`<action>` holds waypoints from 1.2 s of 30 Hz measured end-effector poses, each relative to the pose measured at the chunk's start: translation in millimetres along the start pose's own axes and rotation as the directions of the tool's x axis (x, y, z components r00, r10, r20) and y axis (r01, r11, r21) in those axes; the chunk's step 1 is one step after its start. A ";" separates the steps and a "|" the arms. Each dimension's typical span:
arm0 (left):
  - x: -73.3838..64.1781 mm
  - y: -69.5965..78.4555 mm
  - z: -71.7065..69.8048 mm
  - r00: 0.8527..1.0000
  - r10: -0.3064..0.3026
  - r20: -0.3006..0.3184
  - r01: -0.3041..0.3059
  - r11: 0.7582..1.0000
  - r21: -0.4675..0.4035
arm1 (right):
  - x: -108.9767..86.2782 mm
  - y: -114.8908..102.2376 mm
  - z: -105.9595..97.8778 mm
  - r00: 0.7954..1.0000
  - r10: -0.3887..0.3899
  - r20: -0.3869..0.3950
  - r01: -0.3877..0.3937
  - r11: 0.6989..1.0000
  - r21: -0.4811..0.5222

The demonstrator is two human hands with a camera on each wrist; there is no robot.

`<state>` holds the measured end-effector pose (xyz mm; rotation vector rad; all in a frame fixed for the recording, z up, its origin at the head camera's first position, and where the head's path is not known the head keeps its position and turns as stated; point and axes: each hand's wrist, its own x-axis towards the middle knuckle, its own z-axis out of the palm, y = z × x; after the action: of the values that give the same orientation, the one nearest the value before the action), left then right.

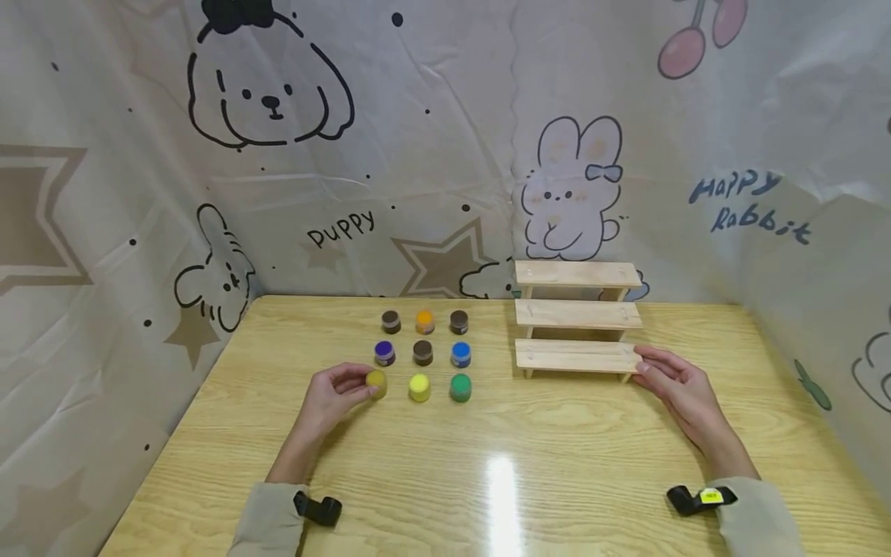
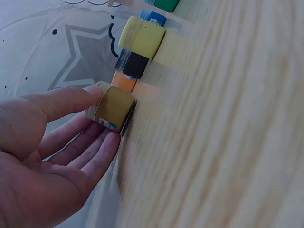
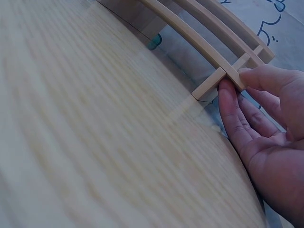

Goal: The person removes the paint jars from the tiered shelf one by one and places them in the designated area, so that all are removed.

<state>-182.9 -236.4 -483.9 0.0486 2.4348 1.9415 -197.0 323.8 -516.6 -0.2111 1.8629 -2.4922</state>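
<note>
My left hand [image 1: 332,394] holds a small ochre-yellow paint pot [image 1: 377,384] between thumb and fingers at the near left of the pots. In the left wrist view the thumb lies on the clear lid of this pot [image 2: 114,107], and the fingertips are at its other side. On the right, my right hand [image 1: 685,394] pinches the right end of the lowest step of a three-tier wooden rack [image 1: 578,357]. The right wrist view has the thumb on top of that step [image 3: 232,78] and the fingers below it, beside a leg.
Beside the held pot stand a bright yellow pot [image 1: 419,387] and a green pot [image 1: 461,387]. Behind them are purple [image 1: 384,353], dark [image 1: 422,353], blue [image 1: 461,354] and orange [image 1: 425,322] pots. A patterned cloth [image 1: 431,155] hangs behind the wooden table [image 1: 418,480].
</note>
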 end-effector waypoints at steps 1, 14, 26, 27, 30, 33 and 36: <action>0.3 -0.8 -0.3 1.000 0.001 0.008 -0.001 1.000 -0.009 | 0.2 0.0 -0.3 1.000 0.000 0.000 0.000 1.000 0.001; 5.1 -7.0 -0.2 0.999 -0.022 0.037 0.022 1.000 -0.018 | 0.9 1.8 -4.1 1.000 0.000 -0.009 0.000 1.000 -0.011; 8.6 -8.6 -3.7 0.999 -0.011 0.051 0.012 1.000 -0.019 | 4.9 5.7 -5.6 1.000 -0.010 -0.003 0.010 1.000 -0.015; 9.2 -8.9 -4.5 0.999 -0.009 0.054 0.010 1.000 -0.016 | 5.4 6.7 -5.9 1.000 -0.010 -0.003 0.010 1.000 -0.013; 10.2 -9.6 -7.8 0.998 0.007 0.058 -0.007 1.000 0.010 | 6.2 8.5 -6.6 1.000 -0.009 -0.003 0.009 1.000 -0.013; 10.6 -10.1 -12.3 0.999 0.022 0.049 -0.024 0.999 0.039 | 6.3 7.5 -7.2 1.000 -0.005 0.002 0.005 1.000 -0.015; 11.8 -10.1 -18.2 0.999 0.036 0.034 -0.039 0.996 0.076 | 5.1 3.8 -7.6 1.000 0.000 0.005 0.000 0.999 -0.046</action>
<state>-195.5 -255.9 -489.7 0.1277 2.5043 1.8457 -203.1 329.4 -521.9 -0.2184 1.9201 -2.4479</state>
